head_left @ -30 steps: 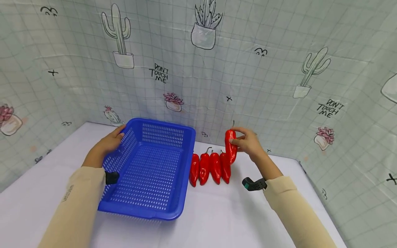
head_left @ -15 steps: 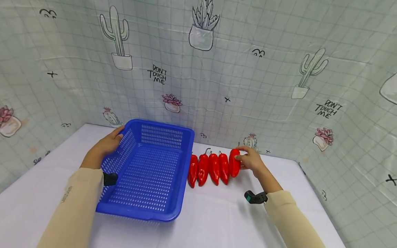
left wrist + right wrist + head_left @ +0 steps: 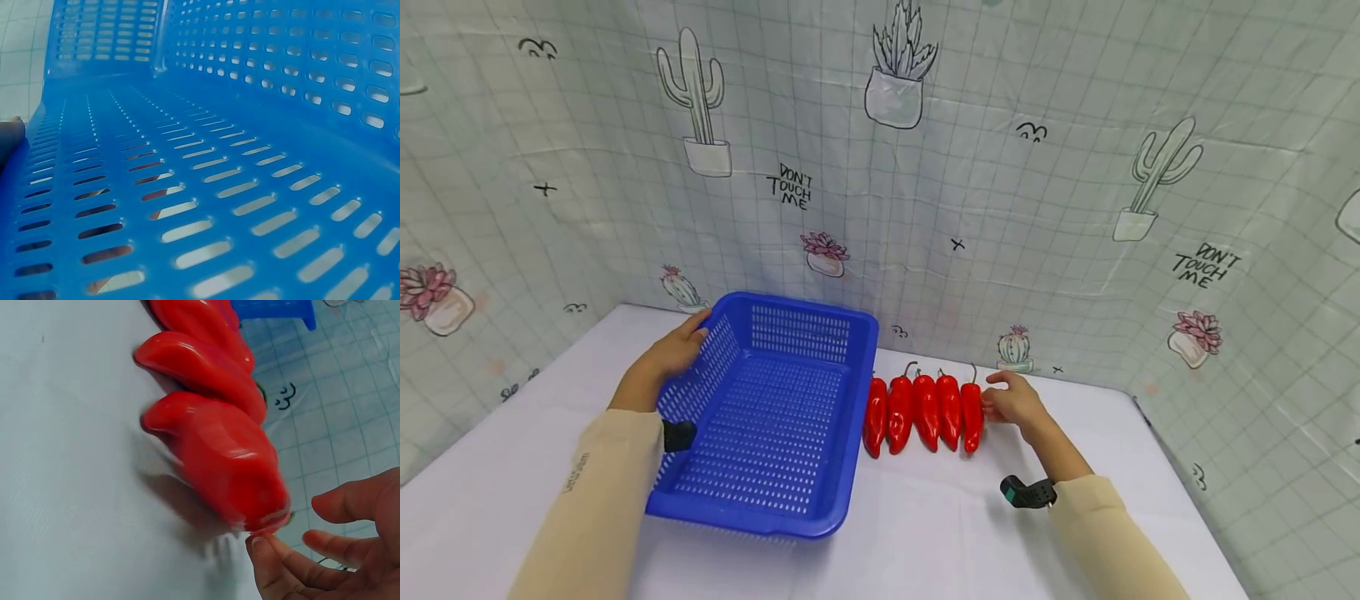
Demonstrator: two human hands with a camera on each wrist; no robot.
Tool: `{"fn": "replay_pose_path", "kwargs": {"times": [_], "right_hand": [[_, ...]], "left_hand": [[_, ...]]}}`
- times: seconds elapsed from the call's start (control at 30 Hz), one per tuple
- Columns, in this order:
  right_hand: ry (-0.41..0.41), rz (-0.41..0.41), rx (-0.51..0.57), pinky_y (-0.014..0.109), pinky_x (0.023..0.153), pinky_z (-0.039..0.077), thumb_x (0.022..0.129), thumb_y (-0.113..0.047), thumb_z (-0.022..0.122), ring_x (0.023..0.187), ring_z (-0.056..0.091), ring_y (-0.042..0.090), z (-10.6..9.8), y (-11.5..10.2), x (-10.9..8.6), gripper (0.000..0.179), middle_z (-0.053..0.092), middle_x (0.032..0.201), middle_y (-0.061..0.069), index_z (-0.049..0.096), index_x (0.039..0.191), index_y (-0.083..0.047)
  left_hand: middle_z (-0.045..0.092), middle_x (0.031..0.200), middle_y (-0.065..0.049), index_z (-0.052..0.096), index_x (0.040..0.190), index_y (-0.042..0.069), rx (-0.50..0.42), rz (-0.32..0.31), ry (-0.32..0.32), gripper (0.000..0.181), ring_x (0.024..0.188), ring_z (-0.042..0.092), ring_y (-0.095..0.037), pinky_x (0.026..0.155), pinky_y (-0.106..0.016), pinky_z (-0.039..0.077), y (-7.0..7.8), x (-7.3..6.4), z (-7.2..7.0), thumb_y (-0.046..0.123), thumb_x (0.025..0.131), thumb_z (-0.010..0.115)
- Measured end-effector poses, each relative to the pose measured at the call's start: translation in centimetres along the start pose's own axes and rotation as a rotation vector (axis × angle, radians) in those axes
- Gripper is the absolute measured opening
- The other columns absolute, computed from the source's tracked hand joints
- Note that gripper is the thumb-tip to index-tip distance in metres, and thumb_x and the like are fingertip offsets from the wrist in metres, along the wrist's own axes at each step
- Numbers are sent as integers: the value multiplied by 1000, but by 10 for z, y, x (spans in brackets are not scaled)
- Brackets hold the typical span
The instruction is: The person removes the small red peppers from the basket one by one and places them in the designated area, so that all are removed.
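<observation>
A blue slotted plastic basket (image 3: pixel 842 433) stands on the left of the table, with nothing inside it. My left hand (image 3: pixel 673 350) grips its left rim; in the left wrist view a fingertip (image 3: pixel 11 139) shows at the rim, and skin shows through the slots. Right of the basket, several red peppers lie side by side with their stems to the back. Beside the rightmost red pepper (image 3: pixel 972 417) is my right hand (image 3: pixel 1015 402). In the right wrist view its thumb and fingers are spread, and one fingertip (image 3: pixel 259 547) is right at the end of the nearest pepper (image 3: pixel 231 462).
A white cloth covers the table (image 3: pixel 925 533). Behind it hangs a pale gridded curtain (image 3: pixel 1045 192) printed with cacti, close to the back of the peppers and basket. A dark band with a small device (image 3: pixel 1028 493) is on the right wrist.
The right hand has lowered a red pepper to the right end of the row and let go of it. The left hand has stayed on the basket rim.
</observation>
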State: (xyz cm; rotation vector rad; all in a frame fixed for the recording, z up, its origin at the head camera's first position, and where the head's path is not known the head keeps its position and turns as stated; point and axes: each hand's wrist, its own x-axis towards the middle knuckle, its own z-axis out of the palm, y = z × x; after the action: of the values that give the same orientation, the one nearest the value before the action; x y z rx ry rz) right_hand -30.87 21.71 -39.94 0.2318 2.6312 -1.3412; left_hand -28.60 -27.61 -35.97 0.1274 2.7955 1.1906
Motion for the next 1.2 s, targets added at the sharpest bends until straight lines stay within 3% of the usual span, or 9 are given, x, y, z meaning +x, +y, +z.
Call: {"fn": "replay_pose_path", "kwargs": {"times": [0.23, 0.5, 0.9, 1.2], "right_hand": [[32, 23, 16, 23, 64, 58, 96, -11, 50, 65, 60, 13, 1, 6, -3, 41, 63, 92, 17, 47, 133, 8], [-2, 16, 43, 29, 68, 60, 96, -9, 51, 69, 64, 14, 5, 20, -4, 37, 66, 95, 18, 50, 130, 7], [-28, -55, 101, 34, 70, 61, 99, -8, 45, 72, 69, 17, 6, 21, -5, 34, 67, 99, 22, 54, 126, 11], [58, -59, 41, 29, 68, 60, 99, -9, 46, 70, 65, 16, 9, 31, -6, 31, 67, 100, 20, 60, 120, 8]], "left_hand": [[11, 151, -43, 6, 152, -8, 0, -9, -2, 52, 139, 11, -62, 113, -69, 12, -4, 0, 2, 14, 107, 20], [11, 152, -42, 7, 152, -8, 5, -7, -4, 52, 140, 11, -61, 114, -68, 11, 0, -2, 3, 14, 107, 20], [11, 152, -41, 7, 153, -6, 41, -20, 2, 52, 140, 11, -61, 114, -68, 12, 2, 2, 2, 15, 107, 19], [11, 152, -42, 5, 153, -6, 36, -14, 4, 52, 139, 11, -61, 113, -69, 11, 2, 0, 2, 15, 107, 19]]}}
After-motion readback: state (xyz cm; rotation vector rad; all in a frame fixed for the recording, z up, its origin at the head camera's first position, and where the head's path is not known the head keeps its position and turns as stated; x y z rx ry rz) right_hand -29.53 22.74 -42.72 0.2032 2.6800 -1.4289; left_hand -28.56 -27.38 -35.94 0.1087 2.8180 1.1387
